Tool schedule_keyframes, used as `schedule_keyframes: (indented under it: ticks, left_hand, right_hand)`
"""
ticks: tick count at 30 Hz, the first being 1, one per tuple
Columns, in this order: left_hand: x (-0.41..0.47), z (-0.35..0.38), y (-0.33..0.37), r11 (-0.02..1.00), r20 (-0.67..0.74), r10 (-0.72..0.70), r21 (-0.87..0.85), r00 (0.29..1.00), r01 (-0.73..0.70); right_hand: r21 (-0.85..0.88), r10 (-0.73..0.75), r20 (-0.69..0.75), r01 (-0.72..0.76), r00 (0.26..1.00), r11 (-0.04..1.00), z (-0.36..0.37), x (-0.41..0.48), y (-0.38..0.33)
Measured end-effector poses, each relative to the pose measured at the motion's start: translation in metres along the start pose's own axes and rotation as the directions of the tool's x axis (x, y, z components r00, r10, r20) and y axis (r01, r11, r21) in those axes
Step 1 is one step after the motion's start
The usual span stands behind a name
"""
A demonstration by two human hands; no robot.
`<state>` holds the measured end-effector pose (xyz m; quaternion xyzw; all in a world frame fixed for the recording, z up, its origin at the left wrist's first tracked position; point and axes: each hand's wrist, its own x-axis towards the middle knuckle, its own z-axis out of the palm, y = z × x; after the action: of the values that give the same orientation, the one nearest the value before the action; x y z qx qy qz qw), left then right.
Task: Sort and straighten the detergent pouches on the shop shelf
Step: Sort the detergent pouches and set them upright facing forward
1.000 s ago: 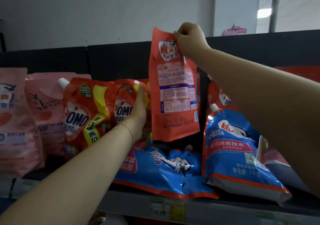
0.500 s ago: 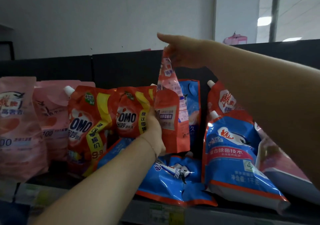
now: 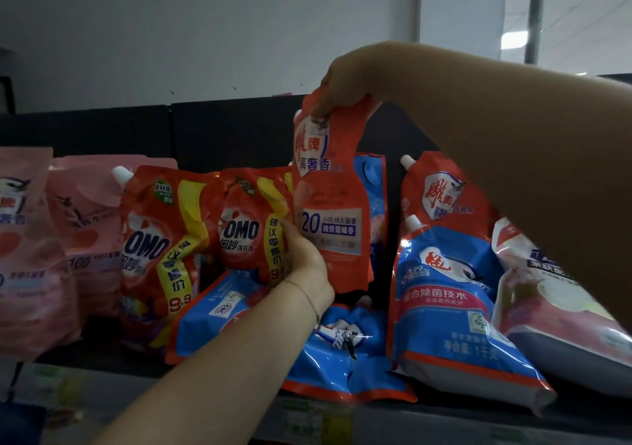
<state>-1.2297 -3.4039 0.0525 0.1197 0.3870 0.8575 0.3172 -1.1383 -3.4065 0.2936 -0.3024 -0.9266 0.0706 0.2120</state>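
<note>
My right hand pinches the top edge of a tall orange-red pouch, which hangs upright with its printed front facing me. My left hand touches that pouch's lower left edge, with the fingers lying between it and the right one of two red OMO pouches. The other OMO pouch stands to the left. Below lie two blue pouches, flat on the shelf. A blue pouch stands to the right with another orange-red pouch behind it.
Pink pouches stand at the far left. A pink and white pouch leans at the far right, partly under my right forearm. A dark back panel closes the shelf. The shelf's front rail carries price labels.
The orange-red pouch turned from its back, through edge-on, to its front facing me. My right hand lowered it beside the OMO pouches, and my left hand moved to its lower edge.
</note>
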Motion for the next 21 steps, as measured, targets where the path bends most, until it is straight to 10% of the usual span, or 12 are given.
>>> schedule_keyframes:
  ticks: [10, 21]
  left_hand:
    - [-0.026, -0.018, 0.03, 0.733, 0.421, -0.006, 0.619, 0.907, -0.282]
    - [-0.013, -0.007, 0.017, -0.069, 0.428, 0.089, 0.903, 0.899, -0.424]
  right_hand:
    - [-0.016, -0.242, -0.229, 0.245, 0.943, 0.969, 0.024, 0.016, 0.043]
    - [-0.233, -0.321, -0.268, 0.262, 0.908, 0.936, 0.082, 0.018, 0.088]
